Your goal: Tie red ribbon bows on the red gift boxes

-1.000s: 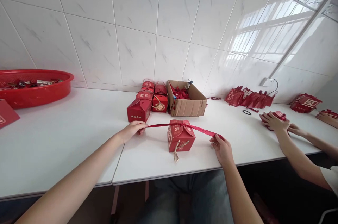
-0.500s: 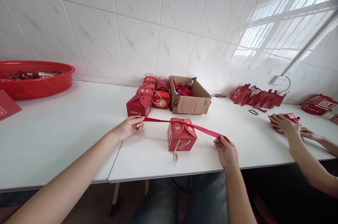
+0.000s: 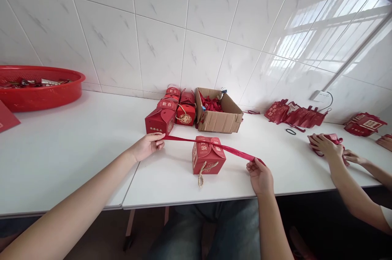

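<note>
A red gift box stands upright on the white table in front of me, a twisted gold cord handle hanging down its near side. Across its top runs a red ribbon, stretched out to both sides and crossing at the middle of the lid. My left hand pinches the ribbon's left end, close to a group of red boxes. The ribbon's right end is between the fingers of my right hand, right of the box near the table's front edge. Neither hand touches the box.
Behind are stacked red boxes and a cardboard box of red ribbons. A red plastic basket is at the left. At the right, another person's hands touch a red box, near folded red bags and a black ring.
The view has shifted slightly, so everything appears a little further left. My hands still hold the ribbon taut in nearly the same pose.
</note>
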Demonstrator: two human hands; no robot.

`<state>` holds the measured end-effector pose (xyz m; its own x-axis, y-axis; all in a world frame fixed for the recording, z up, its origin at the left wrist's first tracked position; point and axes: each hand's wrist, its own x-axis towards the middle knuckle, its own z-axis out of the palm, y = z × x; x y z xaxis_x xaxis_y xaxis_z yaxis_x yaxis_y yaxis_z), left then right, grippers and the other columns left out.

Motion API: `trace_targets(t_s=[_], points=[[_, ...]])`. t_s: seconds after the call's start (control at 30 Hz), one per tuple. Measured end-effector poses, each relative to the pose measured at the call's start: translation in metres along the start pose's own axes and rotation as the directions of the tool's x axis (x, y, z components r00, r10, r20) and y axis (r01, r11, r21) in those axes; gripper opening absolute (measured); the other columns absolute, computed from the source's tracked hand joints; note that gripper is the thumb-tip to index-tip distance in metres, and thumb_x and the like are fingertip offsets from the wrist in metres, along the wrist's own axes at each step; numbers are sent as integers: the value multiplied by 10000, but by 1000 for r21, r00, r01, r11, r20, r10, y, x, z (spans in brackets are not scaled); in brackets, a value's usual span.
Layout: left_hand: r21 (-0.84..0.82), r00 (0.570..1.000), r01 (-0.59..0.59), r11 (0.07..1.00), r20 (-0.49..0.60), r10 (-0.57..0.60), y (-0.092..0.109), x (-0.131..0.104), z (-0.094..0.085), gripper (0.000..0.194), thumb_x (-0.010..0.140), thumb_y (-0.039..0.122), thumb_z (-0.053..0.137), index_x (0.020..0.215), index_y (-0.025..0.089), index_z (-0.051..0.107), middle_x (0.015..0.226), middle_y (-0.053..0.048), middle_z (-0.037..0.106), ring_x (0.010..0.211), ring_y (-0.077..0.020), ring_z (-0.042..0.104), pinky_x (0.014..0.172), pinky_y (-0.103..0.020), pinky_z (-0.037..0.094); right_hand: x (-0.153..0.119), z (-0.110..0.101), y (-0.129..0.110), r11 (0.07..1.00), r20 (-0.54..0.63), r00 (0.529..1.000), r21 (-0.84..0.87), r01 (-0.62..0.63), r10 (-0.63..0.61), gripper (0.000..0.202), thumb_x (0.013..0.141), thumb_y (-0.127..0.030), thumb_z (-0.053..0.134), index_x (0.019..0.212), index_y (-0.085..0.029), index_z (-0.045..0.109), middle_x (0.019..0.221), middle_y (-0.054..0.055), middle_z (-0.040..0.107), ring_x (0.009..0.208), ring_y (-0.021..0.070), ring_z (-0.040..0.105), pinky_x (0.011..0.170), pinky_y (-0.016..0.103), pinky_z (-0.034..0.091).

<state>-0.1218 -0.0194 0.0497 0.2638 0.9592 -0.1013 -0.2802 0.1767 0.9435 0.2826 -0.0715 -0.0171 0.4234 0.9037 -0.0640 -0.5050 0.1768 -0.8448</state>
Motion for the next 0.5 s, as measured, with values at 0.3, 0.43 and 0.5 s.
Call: trace_targets(t_s=[0.3, 0.43, 0.5], points=[[-6, 1000, -11, 1000, -5, 11, 1, 0, 0, 322, 703, 234, 668, 490, 184, 431, 516, 12, 361, 522, -122, 427, 515, -264, 424, 0, -1, -1, 1000, -5, 1000, 11, 14, -14, 100, 667, -246, 710, 649, -188, 631, 598, -1, 582, 566, 125, 561, 543, 268, 495], [-22, 1000, -11, 1000, -27, 10, 0, 3, 0, 323, 684, 214, 677, 487, 180, 423, 508, 21, 351, 512, -111, 415, 508, -259, 405, 0, -1, -1, 999, -28, 1000, 38, 14, -13, 100, 668, -243, 708, 649, -193, 623, 601, -8, 571, 569, 116, 555, 535, 256, 487], [-34, 999, -12, 999, -35, 11, 1, 3, -1, 322, 677, 209, 679, 487, 180, 420, 506, 24, 338, 506, -110, 403, 499, -260, 392, 0, 0, -2, 999, -35, 999, 53, 10, -8, 102, 664, -237, 712, 646, -194, 621, 597, -12, 566, 568, 112, 549, 533, 251, 484]])
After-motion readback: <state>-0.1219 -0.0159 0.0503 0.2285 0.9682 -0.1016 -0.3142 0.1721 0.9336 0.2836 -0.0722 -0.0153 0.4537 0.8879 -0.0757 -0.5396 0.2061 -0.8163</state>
